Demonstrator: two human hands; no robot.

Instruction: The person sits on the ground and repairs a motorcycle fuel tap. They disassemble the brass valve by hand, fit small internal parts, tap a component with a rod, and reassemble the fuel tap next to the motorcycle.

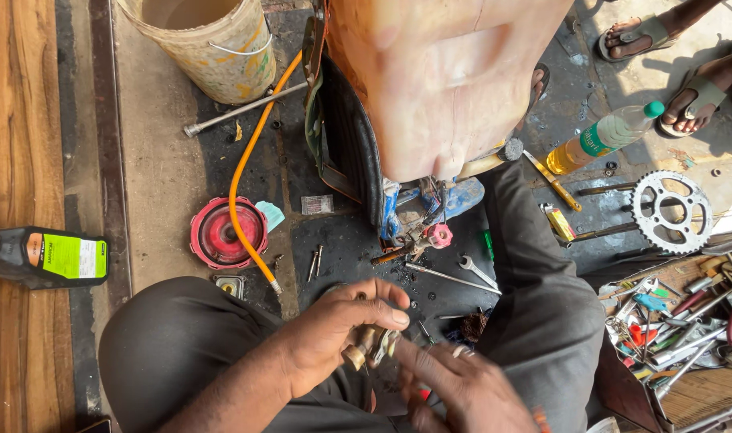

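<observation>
My left hand (342, 333) is curled around a small brass-coloured metal part (367, 345), holding it above my lap. My right hand (462, 385) sits just to its right, blurred, with its fingers touching the same part; a ring shows on one finger. I am squatting, with dark grey trousers (181, 345) at both sides. Below the hands lies an oily black floor (350, 240) with loose bolts and a spanner (478, 271).
A large orange tank (446, 80) hangs ahead, a pink-knobbed valve (438, 235) under it. An orange hose (249, 176) runs past a red round cap (225, 232) and a bucket (209, 40). A black oil bottle (45, 256) lies left; a sprocket (671, 210), a plastic bottle (602, 138) and a toolbox (679, 329) are right. Another person's sandalled feet (687, 64) are top right.
</observation>
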